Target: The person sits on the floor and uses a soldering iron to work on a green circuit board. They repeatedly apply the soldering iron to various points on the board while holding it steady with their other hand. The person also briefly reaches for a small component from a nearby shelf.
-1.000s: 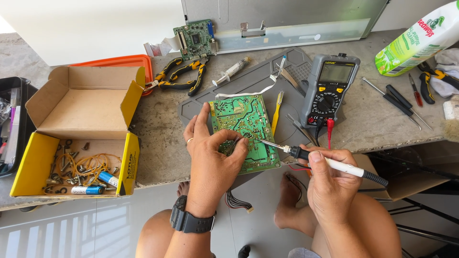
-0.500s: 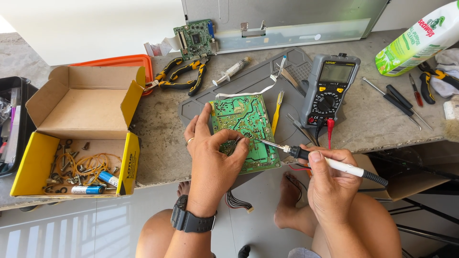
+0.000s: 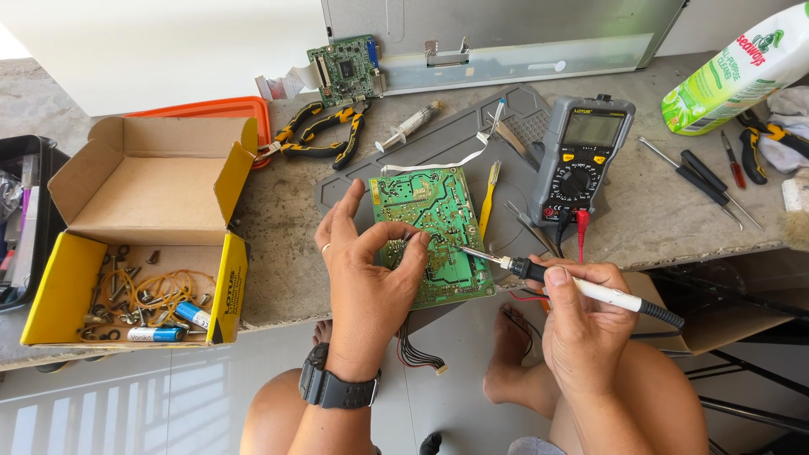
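Note:
A green circuit board [image 3: 438,211] lies solder side up on a grey work mat [image 3: 522,109] at the counter's front edge. My left hand [image 3: 366,270] rests on the board's left half, thumb and forefinger pinched at its surface; what they pinch is too small to tell. My right hand [image 3: 581,316] holds a white-handled soldering iron [image 3: 539,271], whose metal tip touches the board near its middle. A bundle of wires [image 3: 417,354] hangs from the board's lower edge.
A grey multimeter [image 3: 581,160] with a red plug stands right of the board. Pliers [image 3: 324,135], a syringe [image 3: 409,126], tweezers, screwdrivers [image 3: 691,177], a small green board [image 3: 345,67] and a green bottle [image 3: 737,72] lie around. An open yellow cardboard box [image 3: 135,227] with parts stands left.

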